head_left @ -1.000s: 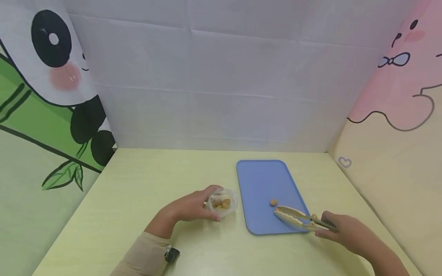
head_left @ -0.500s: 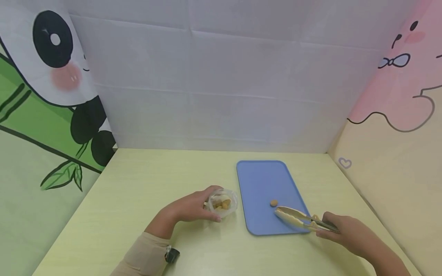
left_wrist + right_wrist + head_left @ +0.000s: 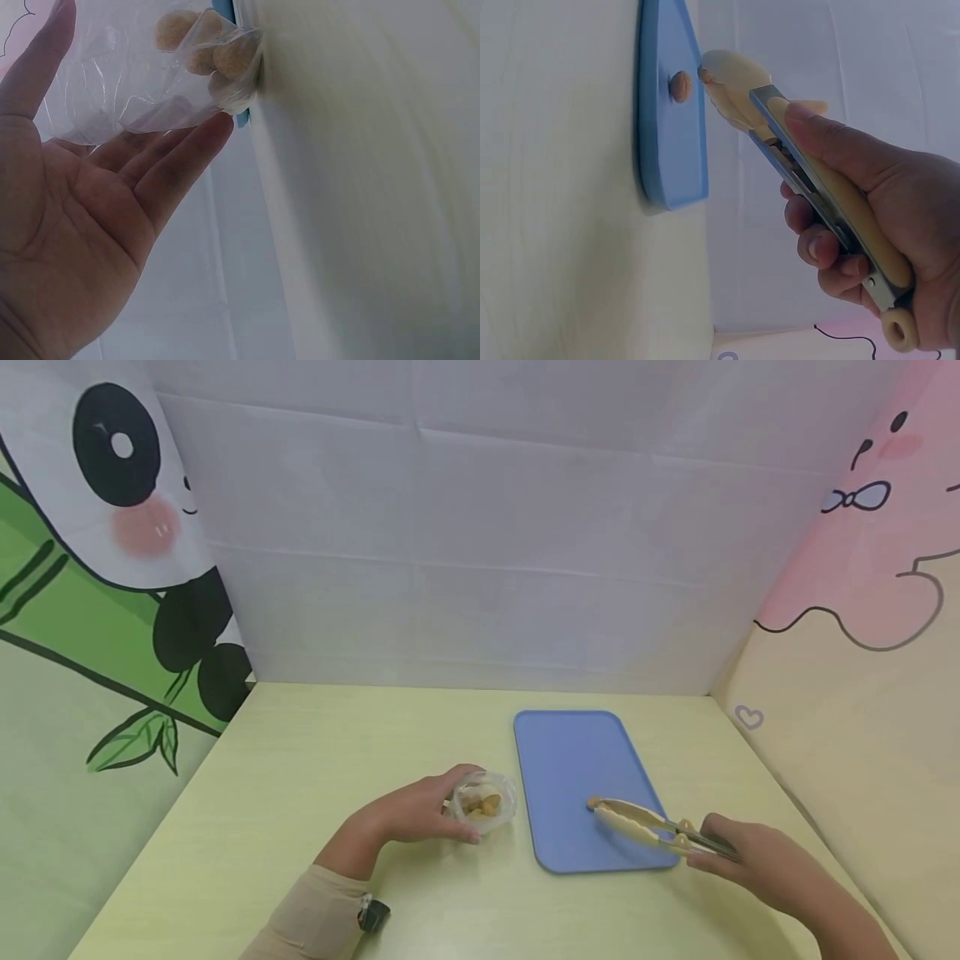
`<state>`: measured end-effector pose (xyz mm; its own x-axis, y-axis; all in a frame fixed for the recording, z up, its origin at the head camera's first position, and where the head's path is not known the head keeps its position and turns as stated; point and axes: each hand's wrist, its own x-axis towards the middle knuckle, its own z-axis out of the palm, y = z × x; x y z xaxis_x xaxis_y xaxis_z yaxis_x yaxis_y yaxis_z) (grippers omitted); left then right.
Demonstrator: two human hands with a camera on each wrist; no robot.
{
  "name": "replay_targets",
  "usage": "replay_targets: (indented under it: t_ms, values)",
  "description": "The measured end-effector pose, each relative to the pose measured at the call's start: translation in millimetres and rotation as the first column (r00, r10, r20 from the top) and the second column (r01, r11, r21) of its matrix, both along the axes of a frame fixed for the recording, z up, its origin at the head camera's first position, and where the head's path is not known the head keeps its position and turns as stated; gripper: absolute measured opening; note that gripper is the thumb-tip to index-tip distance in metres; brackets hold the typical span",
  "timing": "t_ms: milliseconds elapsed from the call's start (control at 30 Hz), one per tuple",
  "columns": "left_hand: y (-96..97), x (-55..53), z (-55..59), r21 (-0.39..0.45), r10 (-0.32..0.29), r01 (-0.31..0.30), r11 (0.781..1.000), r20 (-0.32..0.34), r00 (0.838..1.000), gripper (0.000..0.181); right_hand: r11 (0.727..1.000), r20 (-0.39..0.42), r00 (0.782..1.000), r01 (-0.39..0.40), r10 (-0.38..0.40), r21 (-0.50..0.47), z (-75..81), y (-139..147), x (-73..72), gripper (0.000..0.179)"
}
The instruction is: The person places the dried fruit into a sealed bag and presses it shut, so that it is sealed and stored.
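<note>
Creased sheet (image 3: 480,543) rises behind far edge of counter (image 3: 337,735); panda print (image 3: 142,493) past left edge, pink cartoon (image 3: 847,560) and heart outline (image 3: 749,717) past right.

I see the left hand (image 3: 429,807) holding a clear container (image 3: 507,795), the right hand (image 3: 767,867) gripping tongs (image 3: 628,828) near a brown lump (image 3: 592,803) on a blue tray (image 3: 570,752).

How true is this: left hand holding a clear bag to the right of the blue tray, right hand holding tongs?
Wrong side: the head view shows the left hand holding the clear bag left of the blue tray; the right hand holds tongs.
</note>
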<state>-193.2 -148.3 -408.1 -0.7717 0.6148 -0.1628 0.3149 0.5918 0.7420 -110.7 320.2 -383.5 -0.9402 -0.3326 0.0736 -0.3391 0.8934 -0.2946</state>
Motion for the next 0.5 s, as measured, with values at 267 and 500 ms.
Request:
replay_targets:
  t_ms: [267,500]
  values:
    - [0.1,-0.3,-1.1,0.009,-0.009,0.009,1.0,-0.001,1.0,0.089,1.0,-0.057,0.998,-0.002,0.003,0.013,9.7,-6,-7.2,0.022]
    - [1.0,0.4,0.4,0.003,-0.004,0.004,1.0,0.007,1.0,0.089,1.0,-0.075,0.997,-0.023,0.024,0.005,22.0,-13,-15.0,0.021]
